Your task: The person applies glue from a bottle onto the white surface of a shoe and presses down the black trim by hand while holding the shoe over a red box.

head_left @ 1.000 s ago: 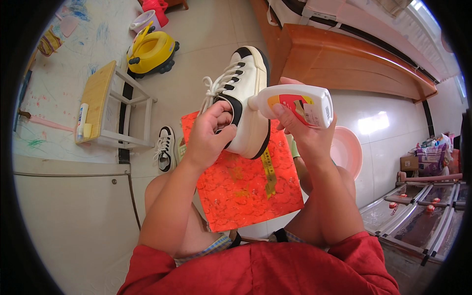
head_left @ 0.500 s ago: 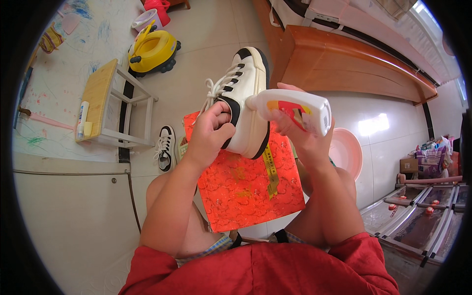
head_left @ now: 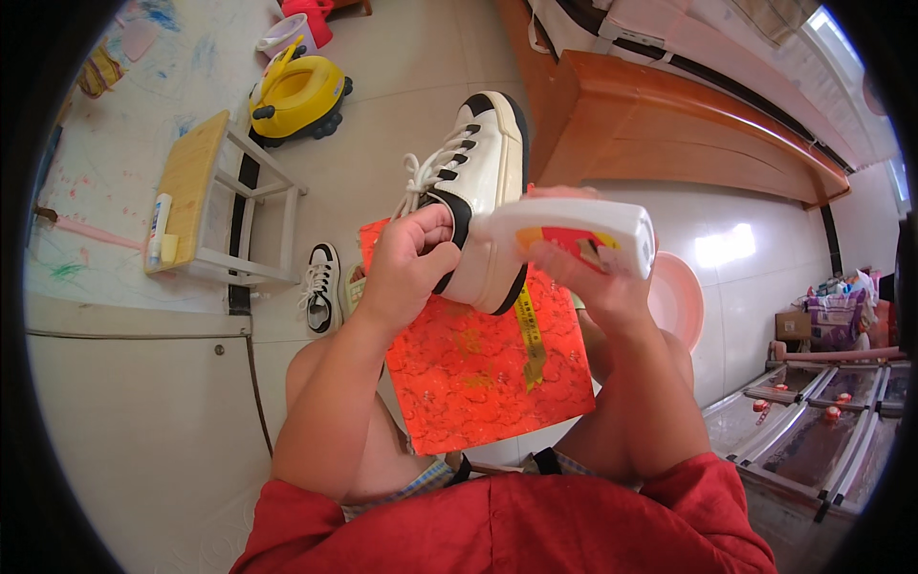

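Note:
A white sneaker [head_left: 490, 167] with black trim and white laces is held up, toe pointing away. My left hand [head_left: 411, 256] grips it at the ankle opening, some fingers tucked inside. Closed round a white plastic bottle [head_left: 626, 230] with a red and yellow label is my right hand [head_left: 593, 282]. The bottle lies tilted on its side, its narrow end against the sneaker's side near the heel. Below the sneaker, a red patterned box [head_left: 488, 383] with a strip of yellow tape rests across my lap.
The matching sneaker [head_left: 323, 287] stands on the floor at left, beside a wooden-topped stool [head_left: 196, 182] holding a white tube [head_left: 159, 225]. Farther off is a yellow child's seat [head_left: 304, 100]. To the right are a pink basin [head_left: 681, 297], a wooden bed frame [head_left: 669, 124] and a drawer unit [head_left: 813, 435].
My right hand and the bottle have moved toward me and slightly right, so the bottle's end is lower along the sneaker's side, nearer the heel. My left hand has barely moved.

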